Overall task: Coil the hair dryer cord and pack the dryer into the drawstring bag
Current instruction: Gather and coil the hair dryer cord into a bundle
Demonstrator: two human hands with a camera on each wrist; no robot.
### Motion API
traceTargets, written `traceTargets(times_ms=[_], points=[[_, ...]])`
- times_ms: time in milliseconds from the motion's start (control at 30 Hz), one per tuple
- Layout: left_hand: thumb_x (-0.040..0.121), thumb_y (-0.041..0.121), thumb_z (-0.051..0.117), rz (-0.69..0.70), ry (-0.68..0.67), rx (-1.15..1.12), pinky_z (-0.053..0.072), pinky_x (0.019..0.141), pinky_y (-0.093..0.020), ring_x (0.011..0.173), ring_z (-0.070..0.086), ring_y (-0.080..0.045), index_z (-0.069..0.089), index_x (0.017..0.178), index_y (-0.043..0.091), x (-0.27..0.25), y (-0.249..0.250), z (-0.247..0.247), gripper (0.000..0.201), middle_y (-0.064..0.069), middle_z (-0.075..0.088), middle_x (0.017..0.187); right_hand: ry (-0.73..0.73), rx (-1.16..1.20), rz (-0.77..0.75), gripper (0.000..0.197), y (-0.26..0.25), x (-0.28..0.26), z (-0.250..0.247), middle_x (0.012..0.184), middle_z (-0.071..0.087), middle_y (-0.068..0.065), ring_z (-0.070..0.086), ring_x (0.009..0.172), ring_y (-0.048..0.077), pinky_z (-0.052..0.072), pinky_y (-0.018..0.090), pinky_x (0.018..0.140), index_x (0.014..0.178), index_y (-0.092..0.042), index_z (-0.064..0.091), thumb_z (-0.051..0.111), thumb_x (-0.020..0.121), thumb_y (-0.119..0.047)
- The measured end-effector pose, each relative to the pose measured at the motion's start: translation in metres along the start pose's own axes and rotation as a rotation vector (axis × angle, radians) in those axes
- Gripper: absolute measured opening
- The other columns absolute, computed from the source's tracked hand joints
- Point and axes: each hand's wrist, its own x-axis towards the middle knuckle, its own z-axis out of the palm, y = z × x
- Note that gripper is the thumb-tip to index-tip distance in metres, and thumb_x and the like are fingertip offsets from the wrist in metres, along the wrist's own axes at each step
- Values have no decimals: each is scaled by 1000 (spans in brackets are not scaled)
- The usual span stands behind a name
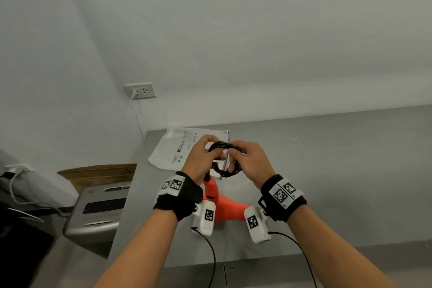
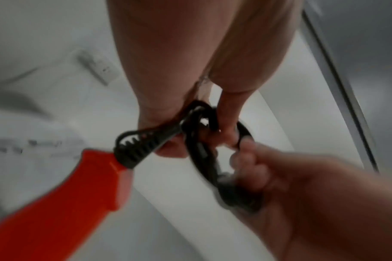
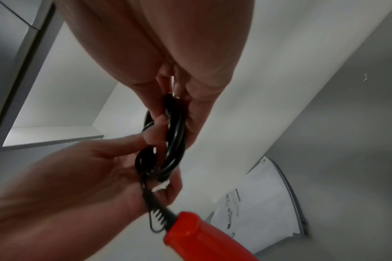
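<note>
A black cord coil (image 1: pixel 225 158) hangs between both hands above the grey table (image 1: pixel 327 170). My left hand (image 1: pixel 202 159) grips the coil's left side. My right hand (image 1: pixel 247 161) pinches its right side. In the left wrist view the coil (image 2: pixel 204 155) joins a ribbed black strain relief (image 2: pixel 143 144) on the orange dryer handle (image 2: pixel 63 203). The right wrist view shows the coil (image 3: pixel 170 141) above the orange handle (image 3: pixel 204 236). The orange hair dryer (image 1: pixel 222 206) lies on the table under my wrists. A white drawstring bag (image 1: pixel 177 149) lies flat behind the hands.
A wall socket (image 1: pixel 140 90) with a white cable plugged in is on the wall at the left. A grey appliance (image 1: pixel 98 208) and a cardboard box (image 1: pixel 100 174) stand left of the table. The table's front edge (image 1: pixel 257 262) runs beneath my forearms.
</note>
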Motion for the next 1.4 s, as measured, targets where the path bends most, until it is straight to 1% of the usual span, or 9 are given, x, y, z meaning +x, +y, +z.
traceTargets(times_ms=[133,333,500,633,800,900,1000,1200,1400], points=[[95,-6,49,-101,-89,-384,46,92,-43,102,66,-28,64,121,8,0,4,-4,33,-12,73,99,56,14,-2,10,6,1,-2,68,66,10,67,52,23,55,33,58,98,-9,64,56,95,-4],[99,-4,49,-47,6,-346,49,97,-52,114,63,-26,56,129,13,-1,1,4,35,-11,66,114,51,-64,29,9,13,-3,2,71,72,8,73,65,22,62,50,79,92,-11,66,59,93,-6],[98,2,51,105,-58,-14,55,96,-55,119,64,-26,63,127,35,-11,2,7,45,5,63,130,135,-417,-68,48,13,-6,-3,125,46,6,52,118,22,41,28,100,141,-13,52,64,95,-27],[99,12,47,145,-89,31,56,94,-56,113,67,-24,68,125,38,-23,8,20,42,6,68,129,50,-369,-37,25,9,-21,13,110,57,2,66,86,17,46,13,70,116,-20,61,63,93,-29],[102,5,48,220,-271,72,52,82,-13,90,68,7,59,139,30,-43,3,41,46,10,72,115,244,-76,8,8,27,-37,0,89,72,7,69,62,5,57,17,58,95,-12,63,56,96,-8],[101,0,49,246,-324,68,50,103,-26,126,61,-7,54,141,40,-46,-13,38,57,12,62,140,301,172,127,12,39,-47,-20,86,75,8,75,74,25,63,53,70,99,-19,64,55,96,-12],[95,2,57,248,-243,183,51,99,-29,121,62,-8,51,141,41,-41,-47,36,61,9,63,133,365,214,144,18,60,-54,-41,85,76,8,74,86,35,59,63,79,94,-31,69,57,86,-22],[80,23,74,210,-383,756,38,114,-40,139,41,-25,43,148,29,-24,-118,51,75,-6,37,153,308,344,130,32,80,-76,-58,85,69,18,66,83,30,58,60,80,114,-13,69,47,92,-5],[74,53,64,235,-400,1034,44,106,-55,137,42,-34,29,144,51,4,-149,64,79,-7,30,157,221,465,194,32,100,-79,-53,80,63,12,62,73,21,55,38,65,106,-18,72,48,89,-7]])
